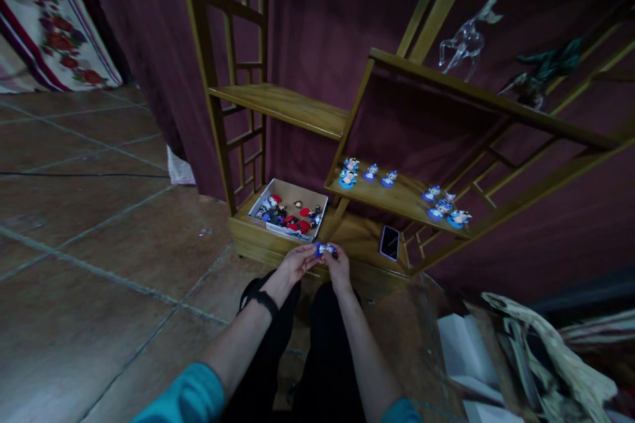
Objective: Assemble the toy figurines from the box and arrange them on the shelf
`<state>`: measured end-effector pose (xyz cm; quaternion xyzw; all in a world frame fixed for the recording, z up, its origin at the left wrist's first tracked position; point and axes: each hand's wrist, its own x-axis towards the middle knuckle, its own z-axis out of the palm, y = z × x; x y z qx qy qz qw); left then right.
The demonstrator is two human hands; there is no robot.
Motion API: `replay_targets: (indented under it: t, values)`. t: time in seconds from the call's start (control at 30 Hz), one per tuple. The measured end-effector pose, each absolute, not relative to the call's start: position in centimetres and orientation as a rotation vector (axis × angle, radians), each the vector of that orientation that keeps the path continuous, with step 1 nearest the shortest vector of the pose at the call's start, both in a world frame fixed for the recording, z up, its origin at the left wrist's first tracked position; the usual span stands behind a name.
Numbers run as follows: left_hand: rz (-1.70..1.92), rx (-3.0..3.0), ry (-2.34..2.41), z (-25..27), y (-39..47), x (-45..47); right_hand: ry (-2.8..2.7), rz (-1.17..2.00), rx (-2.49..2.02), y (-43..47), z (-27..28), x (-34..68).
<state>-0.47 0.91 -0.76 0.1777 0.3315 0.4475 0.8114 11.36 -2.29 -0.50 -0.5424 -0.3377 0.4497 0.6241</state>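
Observation:
Between my two hands, just in front of the lowest shelf, is a small blue and white figurine (325, 249). My left hand (299, 262) has its fingers closed on the figurine's left end. On the other end, the fingers of my right hand (339, 267) grip it too. A shallow cardboard box (264, 193) right beyond my hands holds a jumble of small red, black and blue figurines (304, 225). Similar blue and white figurines (389, 178) stand in groups on the shelf (372, 197) to the right.
The wooden shelf unit (292, 111) rises ahead of me. On its low right board lies a phone (389, 242). A clear glass deer figure (466, 39) and a dark green ornament (550, 69) stand on the upper right shelf. White boxes (469, 350) and cloth bags (550, 357) lie at the right.

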Motion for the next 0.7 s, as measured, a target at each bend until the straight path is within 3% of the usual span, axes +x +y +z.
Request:
replay_targets:
  t: [0.7]
  values:
    - [1.025,0.451,0.771,-1.13,0.95,-0.72,-0.952,0.96,-1.383,-2.67,-0.16,11.7]
